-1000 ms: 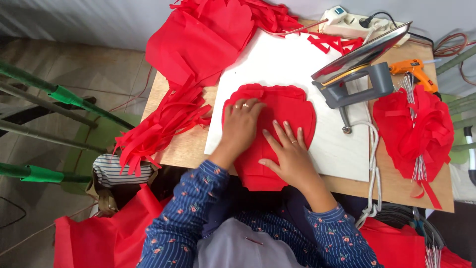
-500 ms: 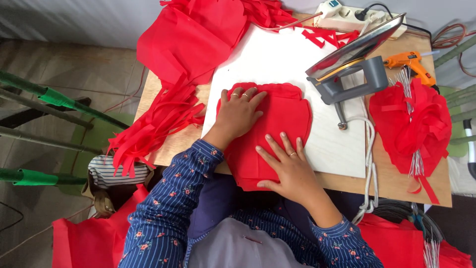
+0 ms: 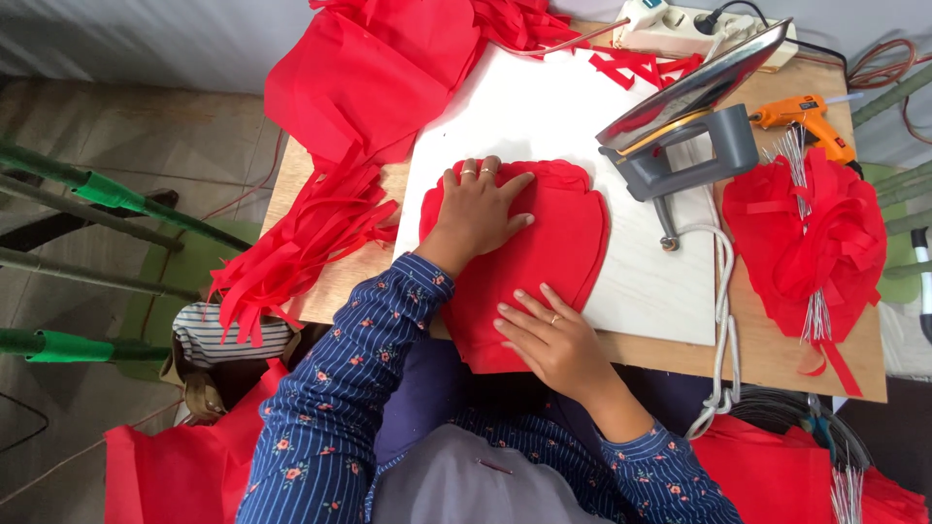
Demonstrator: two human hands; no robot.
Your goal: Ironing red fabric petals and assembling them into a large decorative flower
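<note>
I see both hands pressed flat on a rounded piece of red non-woven fabric (image 3: 544,252) that lies on a white rectangular board (image 3: 544,116) in the middle of the wooden desk (image 3: 767,354). The left hand (image 3: 476,215) rests on the piece's upper edge, toward 11 o'clock of it, fingers (image 3: 464,180) spread and fully extended, gripping nothing. The right hand (image 3: 555,342) lies at about 6 o'clock of the piece, palm down near the board's near edge, fingers straight and likewise closed on nothing; both only press the cloth.

I judge the fabric light, thin and limp, with a slightly papery stiffness that lets it hold a fold. It is not fragile, but it probably slides easily on the smooth board, so flat palms suit it better than a pinch. For lifting, I would take it by the scalloped edge at 12 o'clock or by a side edge.

At 2 o'clock from the piece a grey flat iron (image 3: 684,116) stands tilted on the board, and at 3 o'clock lies a red fabric rosette (image 3: 806,243). I see little by way of containers: a striped cloth bag (image 3: 228,335) at 8 o'clock, below the desk's edge, whose contents I cannot make out. Loose red strips (image 3: 301,243) hang over the desk at 9 o'clock.
</note>
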